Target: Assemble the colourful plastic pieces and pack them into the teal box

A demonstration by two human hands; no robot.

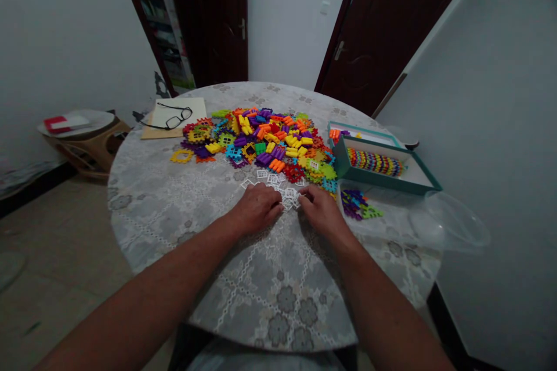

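Head view: green box, right of white frames, holds probable discs.

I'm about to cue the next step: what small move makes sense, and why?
Probably have the left hand draw the stray white frames in: they lie loose beside the colourful pile, while the left hand and right hand flank the main white cluster.
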